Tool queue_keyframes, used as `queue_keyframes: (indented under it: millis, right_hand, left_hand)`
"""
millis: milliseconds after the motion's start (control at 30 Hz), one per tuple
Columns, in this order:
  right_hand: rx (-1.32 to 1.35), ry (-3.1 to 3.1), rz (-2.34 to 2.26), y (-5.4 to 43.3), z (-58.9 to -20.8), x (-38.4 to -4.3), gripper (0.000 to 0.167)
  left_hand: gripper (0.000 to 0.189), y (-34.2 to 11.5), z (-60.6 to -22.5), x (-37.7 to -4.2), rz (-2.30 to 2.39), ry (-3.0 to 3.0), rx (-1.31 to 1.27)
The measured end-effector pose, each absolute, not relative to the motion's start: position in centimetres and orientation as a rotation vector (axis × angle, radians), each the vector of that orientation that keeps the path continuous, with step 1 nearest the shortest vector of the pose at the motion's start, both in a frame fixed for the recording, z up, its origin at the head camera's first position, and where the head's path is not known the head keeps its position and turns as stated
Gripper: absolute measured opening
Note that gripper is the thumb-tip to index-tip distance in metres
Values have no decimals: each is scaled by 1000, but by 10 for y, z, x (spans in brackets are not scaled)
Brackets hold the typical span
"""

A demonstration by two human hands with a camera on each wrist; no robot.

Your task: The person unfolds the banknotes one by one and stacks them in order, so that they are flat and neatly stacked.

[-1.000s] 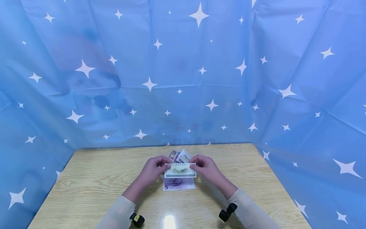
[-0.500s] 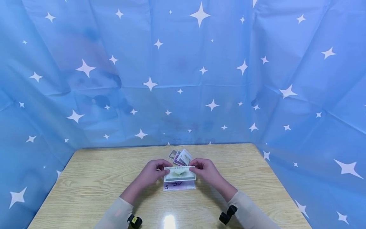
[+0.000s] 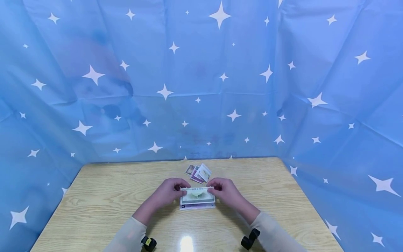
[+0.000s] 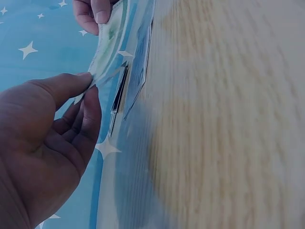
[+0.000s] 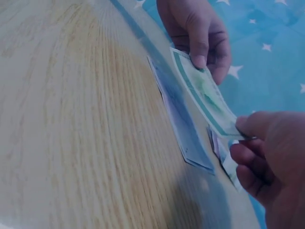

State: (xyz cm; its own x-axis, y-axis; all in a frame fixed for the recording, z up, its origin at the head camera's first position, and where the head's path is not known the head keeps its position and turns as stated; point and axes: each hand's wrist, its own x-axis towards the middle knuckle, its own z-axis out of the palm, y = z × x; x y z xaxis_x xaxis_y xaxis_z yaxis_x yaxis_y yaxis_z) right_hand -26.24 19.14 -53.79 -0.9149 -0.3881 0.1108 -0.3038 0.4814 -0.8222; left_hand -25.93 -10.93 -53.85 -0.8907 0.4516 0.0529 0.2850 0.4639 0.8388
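Note:
A green-and-white banknote [image 3: 197, 196] stretches between both hands, raised off the table in the right wrist view [image 5: 205, 93]. My left hand [image 3: 170, 190] pinches one end of it between thumb and fingers. At the opposite end my right hand [image 3: 224, 189] holds it the same way, thumb on the near face. Under the green note lies a purple banknote [image 3: 198, 207] marked 5, flat on the wooden table; most of it is covered in the head view. Beyond the hands, several small notes [image 3: 198, 173] lie in an overlapping fan.
The pale wooden table [image 3: 110, 203] spreads out on both sides of the hands. A blue curtain [image 3: 201, 122] with white stars hangs behind and around it. Each sleeve carries a black wrist device [image 3: 248, 239].
Both hands have come toward the body with the green note, which covers more of the purple note than before. The fan of notes behind is now more exposed and has stayed put.

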Motion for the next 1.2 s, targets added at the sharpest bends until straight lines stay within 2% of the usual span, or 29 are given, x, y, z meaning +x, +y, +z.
queue_keyframes:
  millis: [1200]
  right_hand:
    - [-711,2752,-1140,189,-546,-260,9]
  left_hand:
    - [16,-103,-540,-261,1156,2594,732]
